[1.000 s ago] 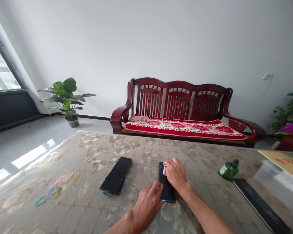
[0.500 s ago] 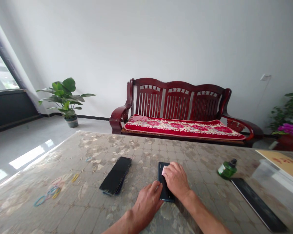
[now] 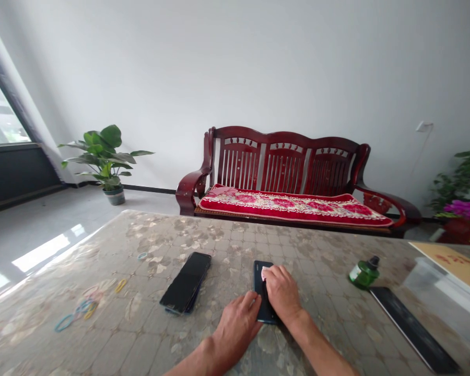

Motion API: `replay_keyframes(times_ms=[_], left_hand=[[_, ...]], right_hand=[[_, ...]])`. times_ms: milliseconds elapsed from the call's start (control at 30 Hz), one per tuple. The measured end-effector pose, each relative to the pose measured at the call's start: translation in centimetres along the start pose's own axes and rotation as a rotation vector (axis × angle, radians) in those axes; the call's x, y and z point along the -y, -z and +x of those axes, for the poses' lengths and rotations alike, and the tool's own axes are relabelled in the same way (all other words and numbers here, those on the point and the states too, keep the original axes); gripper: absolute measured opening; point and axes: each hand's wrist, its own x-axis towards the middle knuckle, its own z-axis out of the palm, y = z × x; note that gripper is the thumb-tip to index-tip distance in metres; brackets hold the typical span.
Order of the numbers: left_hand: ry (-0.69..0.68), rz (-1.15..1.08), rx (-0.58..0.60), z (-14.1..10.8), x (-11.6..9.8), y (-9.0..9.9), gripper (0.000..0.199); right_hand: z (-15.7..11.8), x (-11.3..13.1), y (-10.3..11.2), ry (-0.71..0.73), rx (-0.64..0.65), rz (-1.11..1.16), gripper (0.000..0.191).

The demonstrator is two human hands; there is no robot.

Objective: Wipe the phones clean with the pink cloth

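A dark blue phone [image 3: 263, 309] lies on the table with its back up, a narrow camera strip at its upper left. My left hand [image 3: 237, 319] is closed at the phone's lower left edge, thumb and fingers gripping it there. Pressed over the phone's right side, my right hand [image 3: 282, 289] is closed around a small pale pink cloth [image 3: 263, 273], most of which the fingers hide. To the left, a black phone [image 3: 186, 282] lies screen up on top of another dark flat thing, probably a second phone.
Several coloured rings [image 3: 82, 309] lie on the patterned tablecloth [image 3: 117, 342] at left. At right stand a green bottle [image 3: 364, 274], a long black flat bar [image 3: 415, 329] and a clear plastic box [image 3: 434, 282]. Behind the table is a red wooden bench [image 3: 284, 162].
My right hand has slid slightly down and left on the phone with the pink cloth, its fingers more curled. My left hand and the phone have stayed in place.
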Motion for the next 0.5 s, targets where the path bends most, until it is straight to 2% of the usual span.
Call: replay_keyframes(times_ms=[100, 233, 500], left_hand=[[0.002, -0.004, 0.001, 0.1, -0.1, 0.1, 0.031], [0.015, -0.005, 0.006, 0.2, -0.2, 0.2, 0.030], [0.007, 0.001, 0.001, 0.1, -0.1, 0.1, 0.032]], right_hand=[[0.0, 0.4, 0.1, -0.019, 0.004, 0.020, 0.018], [0.4, 1.1, 0.0, -0.079, -0.013, -0.008, 0.005], [0.2, 0.2, -0.6, -0.034, -0.042, -0.004, 0.017]])
